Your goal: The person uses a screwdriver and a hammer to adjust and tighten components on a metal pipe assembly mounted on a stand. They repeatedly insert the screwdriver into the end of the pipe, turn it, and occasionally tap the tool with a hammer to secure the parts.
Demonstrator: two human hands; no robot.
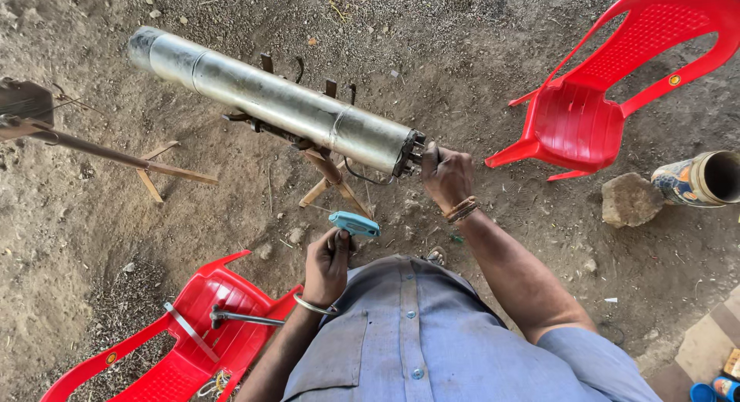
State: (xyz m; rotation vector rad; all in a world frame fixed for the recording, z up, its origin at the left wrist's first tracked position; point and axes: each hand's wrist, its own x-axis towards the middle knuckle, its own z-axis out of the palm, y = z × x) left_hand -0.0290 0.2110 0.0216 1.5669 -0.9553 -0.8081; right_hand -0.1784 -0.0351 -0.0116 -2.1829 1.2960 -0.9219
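A long dull-silver metal cylinder [270,97] lies across a low metal stand [333,173] on the dirt, with bolts and fittings at its near end [412,154]. My right hand [447,174] rests against that near end, fingers curled on the fittings. My left hand [327,265] is closed around a tool with a light blue handle [354,224], held just below the cylinder's end. A thin dark wire loops under the cylinder near the stand.
One red plastic chair [586,113] stands to the right. Another red chair [202,333] at lower left carries a metal wrench and a flat strip. A rock [630,199] and a painted pipe [701,178] lie at right. A second stand with a rod [116,155] is at left.
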